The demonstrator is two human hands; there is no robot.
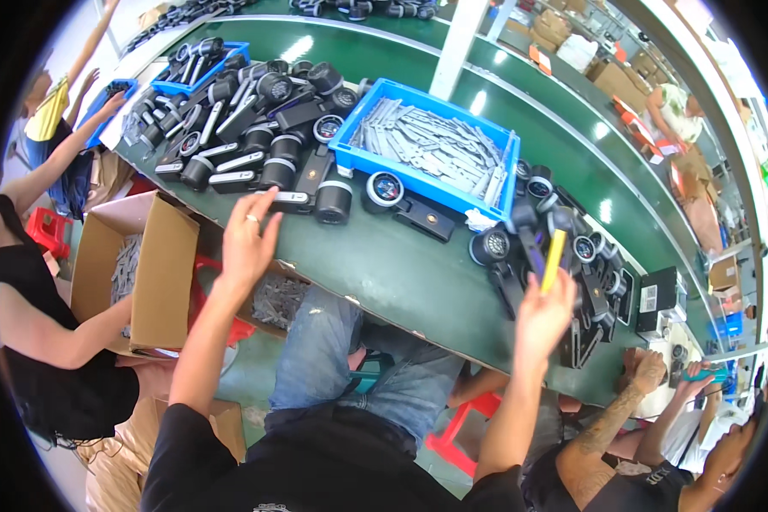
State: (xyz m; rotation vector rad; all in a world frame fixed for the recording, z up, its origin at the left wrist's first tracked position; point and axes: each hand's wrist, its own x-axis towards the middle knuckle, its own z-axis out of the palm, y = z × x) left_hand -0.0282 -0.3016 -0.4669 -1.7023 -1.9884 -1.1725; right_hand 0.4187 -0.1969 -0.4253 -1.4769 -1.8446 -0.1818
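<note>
My left hand (251,242) has its fingers apart at the table's near edge. Its fingertips are at a black device with a silver strip (290,197); whether they touch it I cannot tell. My right hand (544,317) is closed around a slim yellow stick-like tool (555,259) that points up and away, in front of a pile of black devices (604,290). Between my hands lie a black cylinder with a round dial-like end (383,191) and a flat black part (425,219). A large heap of similar black devices (256,128) covers the table at the left.
A blue tray (427,183) of grey strips stands behind the middle of the green table (358,264). Cardboard boxes (164,282) with grey strips stand at my left. Co-workers sit close on both sides. A white post (458,51) rises beyond the tray.
</note>
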